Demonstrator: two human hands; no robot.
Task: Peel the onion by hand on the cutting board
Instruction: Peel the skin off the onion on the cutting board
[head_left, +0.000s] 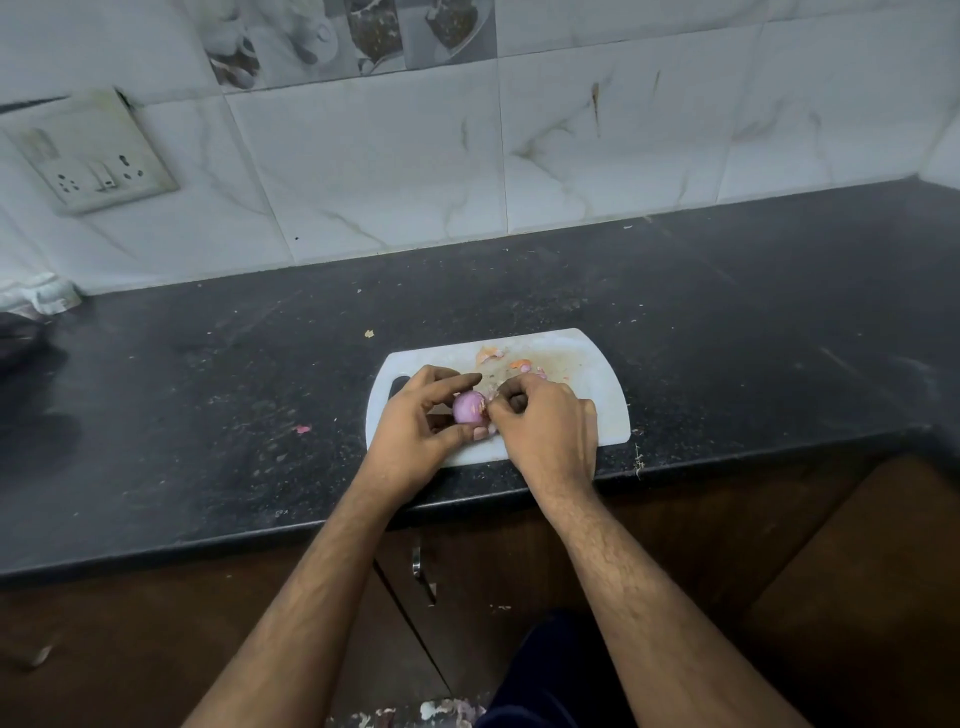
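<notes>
A small purple onion (466, 407) is held just above the white cutting board (597, 395), near its front left part. My left hand (415, 431) grips the onion, forefinger over the top and thumb underneath. My right hand (545, 426) pinches at the onion's right end with curled fingers, where a bit of skin shows. Loose pieces of peel (511, 361) lie on the back of the board.
The board lies at the front edge of a dark stone counter (234, 389). A scrap of peel (303, 429) lies left of it. Tiled wall with a socket plate (98, 166) behind. Brown cabinet doors with a handle (417, 561) below.
</notes>
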